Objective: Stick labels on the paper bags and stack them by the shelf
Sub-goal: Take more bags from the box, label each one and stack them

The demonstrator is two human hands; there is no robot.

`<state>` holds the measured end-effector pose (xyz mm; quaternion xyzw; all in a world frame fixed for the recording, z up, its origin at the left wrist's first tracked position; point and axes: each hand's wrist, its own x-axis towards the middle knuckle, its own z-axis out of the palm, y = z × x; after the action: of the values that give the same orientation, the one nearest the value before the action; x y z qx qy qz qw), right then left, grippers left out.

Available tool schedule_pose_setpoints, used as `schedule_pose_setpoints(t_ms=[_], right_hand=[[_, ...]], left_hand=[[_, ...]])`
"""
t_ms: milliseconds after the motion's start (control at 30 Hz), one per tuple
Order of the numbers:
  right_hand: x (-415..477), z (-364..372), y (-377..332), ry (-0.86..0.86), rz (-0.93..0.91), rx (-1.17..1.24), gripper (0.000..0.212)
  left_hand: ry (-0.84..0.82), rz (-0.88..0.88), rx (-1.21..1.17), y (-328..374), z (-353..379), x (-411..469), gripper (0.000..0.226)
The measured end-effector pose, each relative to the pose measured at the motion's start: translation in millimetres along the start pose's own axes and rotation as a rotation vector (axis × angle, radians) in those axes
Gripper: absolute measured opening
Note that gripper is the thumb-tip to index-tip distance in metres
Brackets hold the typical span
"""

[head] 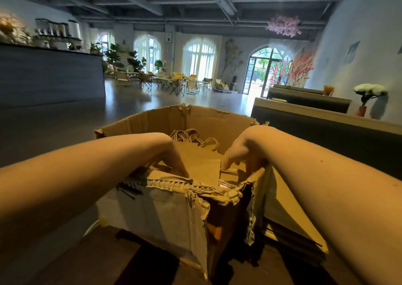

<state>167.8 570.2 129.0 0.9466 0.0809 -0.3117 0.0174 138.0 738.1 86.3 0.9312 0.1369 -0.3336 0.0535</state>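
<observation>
Ideally the left hand [171,154], fingers straight, pins the paper bags [204,165] in the box [165,206]; the right hand [241,149], grip unclear, lifts one squarely.

Floor [65,119]: grey, glossy | windows [199,60]: arched, curtained, bright | glazed door [261,71]: arched | folding chairs [191,86]: mid-room | counter [50,75]: dark, left | wall [359,34]: white, right | ceiling beams [217,1]: exposed | potted plants [113,56]: by windows

The cardboard box [165,208] is matt brown corrugated board, its torn rim rough and frayed. The paper bags [202,165] inside are smooth matt kraft paper with twisted cord handles [189,135]. The floor [130,102] looks glossy.
</observation>
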Motion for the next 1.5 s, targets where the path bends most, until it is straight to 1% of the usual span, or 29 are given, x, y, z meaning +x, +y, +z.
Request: schedule_pose_setpoints(t_ms=[67, 167, 267, 367, 433, 533, 667, 733, 800, 867, 967, 1033, 1100, 1133, 1200, 1267, 1300, 1333, 1367, 1433, 1500], right_hand=[[13.9, -1.8, -1.6, -0.074, 0.02, -0.013, 0.081], [32.6, 5.2, 0.6, -0.123, 0.01, 0.033, 0.077], [35.8, 9.6, 7.9, -0.063, -0.03, 0.102, 0.07], [31.9, 9.8, 13.8, 0.003, -0.064, 0.084, 0.062], [32.4, 9.8, 18.1, 0.018, -0.08, 0.132, 0.06], [35.1, 10.3, 21.9, -0.018, -0.083, 0.219, 0.065], [44.3, 11.4, 21.3, -0.053, -0.038, 0.339, 0.076], [51.8, 9.7, 26.1, -0.05, -0.036, 0.413, 0.077], [54.7, 7.6, 28.8, -0.033, -0.049, 0.522, 0.075], [54.7, 4.8, 28.5, -0.01, -0.069, 0.569, 0.074], [53.4, 3.3, 25.3, -0.007, -0.077, 0.42, 0.067], [51.4, 4.8, 23.5, -0.032, -0.069, 0.341, 0.064], [53.3, 7.1, 23.6, -0.055, -0.067, 0.324, 0.073], [55.1, 7.6, 23.8, -0.058, -0.067, 0.32, 0.077], [58.7, 6.6, 23.2, -0.06, -0.068, 0.326, 0.08], [63.5, 4.0, 22.2, -0.056, -0.089, 0.303, 0.078], [65.6, 3.1, 21.8, -0.053, -0.098, 0.295, 0.079], [67.9, 2.6, 21.5, -0.059, -0.096, 0.302, 0.081], [69.0, 2.3, 21.2, -0.067, -0.092, 0.307, 0.082], [72.8, 1.6, 22.5, -0.08, -0.092, 0.281, 0.086], [76.5, 1.5, 24.4, -0.087, -0.088, 0.267, 0.092]], left_hand=[[0.038, -0.023, -0.013, 1.3, -4.3, 3.0, 0.053], [0.112, -0.033, -0.086, 0.8, -11.1, 13.1, 0.063], [0.141, -0.075, -0.169, -5.3, -14.6, 31.3, 0.072], [0.128, -0.128, -0.244, -16.9, -22.9, 55.6, 0.089], [0.153, -0.112, -0.284, -25.7, -28.9, 74.3, 0.094], [0.179, -0.077, -0.326, -30.1, -26.1, 88.8, 0.088], [0.012, -0.074, -0.335, -26.6, -12.8, 93.5, 0.076], [0.036, -0.07, -0.365, -27.8, -13.3, 93.9, 0.075], [0.123, -0.032, -0.411, -29.5, -12.9, 94.3, 0.085], [0.176, 0.057, -0.523, -27.2, -13.0, 96.3, 0.093], [0.175, 0.208, -0.627, -23.3, -14.0, 91.8, 0.092], [0.225, 0.273, -0.681, -26.5, -16.9, 89.7, 0.102], [0.32, 0.303, -0.782, -32.3, -23.9, 93.4, 0.114], [0.346, 0.305, -0.814, -34.9, -27.7, 95.5, 0.114], [0.344, 0.3, -0.8, -36.2, -31.2, 95.3, 0.107], [0.263, 0.303, -0.723, -34.1, -29.1, 97.1, 0.097], [0.229, 0.312, -0.683, -31.8, -26.5, 97.2, 0.089], [0.209, 0.315, -0.645, -29.0, -23.6, 96.7, 0.08], [0.2, 0.309, -0.608, -26.7, -21.5, 97.0, 0.075], [0.16, 0.287, -0.534, -22.9, -19.6, 95.6, 0.079], [0.118, 0.267, -0.496, -19.0, -18.9, 93.6, 0.077]])
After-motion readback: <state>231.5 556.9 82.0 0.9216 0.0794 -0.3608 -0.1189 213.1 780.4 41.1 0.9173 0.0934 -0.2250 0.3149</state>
